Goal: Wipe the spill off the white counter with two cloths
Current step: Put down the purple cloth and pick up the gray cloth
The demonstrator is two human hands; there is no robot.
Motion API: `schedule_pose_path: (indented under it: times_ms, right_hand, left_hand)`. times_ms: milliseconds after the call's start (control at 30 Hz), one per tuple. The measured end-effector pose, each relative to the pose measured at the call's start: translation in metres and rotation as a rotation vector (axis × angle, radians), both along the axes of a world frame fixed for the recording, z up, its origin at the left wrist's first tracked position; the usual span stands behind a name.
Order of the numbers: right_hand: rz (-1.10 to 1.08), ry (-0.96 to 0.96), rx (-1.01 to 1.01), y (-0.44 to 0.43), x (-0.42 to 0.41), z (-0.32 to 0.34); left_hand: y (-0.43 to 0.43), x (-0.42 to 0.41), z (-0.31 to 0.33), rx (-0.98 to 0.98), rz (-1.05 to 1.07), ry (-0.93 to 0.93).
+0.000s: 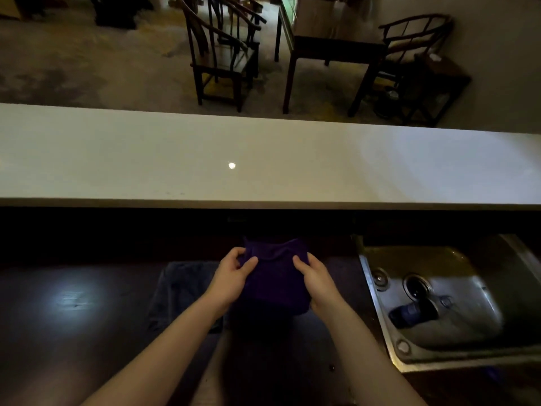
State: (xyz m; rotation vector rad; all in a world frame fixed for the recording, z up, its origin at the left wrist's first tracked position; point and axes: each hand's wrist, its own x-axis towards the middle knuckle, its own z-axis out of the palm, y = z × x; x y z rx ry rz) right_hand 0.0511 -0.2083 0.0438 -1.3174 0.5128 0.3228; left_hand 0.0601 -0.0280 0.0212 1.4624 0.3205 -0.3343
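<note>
Left hand: the bare left hand (231, 276) gripped the left edge of a dark purple soft cloth (275, 276), thumb on top, fingers curled behind.
Right hand: the bare right hand (317, 278) pinched the cloth's right edge between thumb and curled fingers.
Purple cloth: held bunched between both hands above the dark lower worktop (73, 332).
Second cloth: a dark grey cloth (181, 288) lay flat on the worktop, just left of the left wrist.
Sink: a stainless steel sink (377, 315) sat to the right, its rim near the right forearm.
White counter: the long white raised counter (146, 159) ran across beyond the hands, with wide bare room; no spill could be made out.
Writing: none was legible.
Far: dark wooden chairs (222, 54) and a dark wooden table (330, 45) stood past the counter's far edge.
</note>
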Motion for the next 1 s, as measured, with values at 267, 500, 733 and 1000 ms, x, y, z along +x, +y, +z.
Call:
schedule_pose_path:
  times_ms: [267, 500, 733, 1000]
  right_hand:
    - [0.190, 0.071, -0.487, -0.011, -0.018, -0.074]
    - [0.289, 0.040, -0.776, -0.009, -0.024, -0.088]
    - [0.169, 0.040, -0.794, -0.006, -0.021, -0.084]
    - [0.272, -0.195, -0.852, 0.066, -0.012, -0.068]
  left_hand:
    - [-0.014, -0.017, -0.069, 0.454, -0.164, 0.033]
    - [-0.020, -0.030, -0.071, 0.560, -0.256, 0.014]
    - [0.002, -0.036, -0.066, 0.660, -0.211, -0.034]
    - [0.089, -0.050, -0.054, 0.714, 0.128, -0.082]
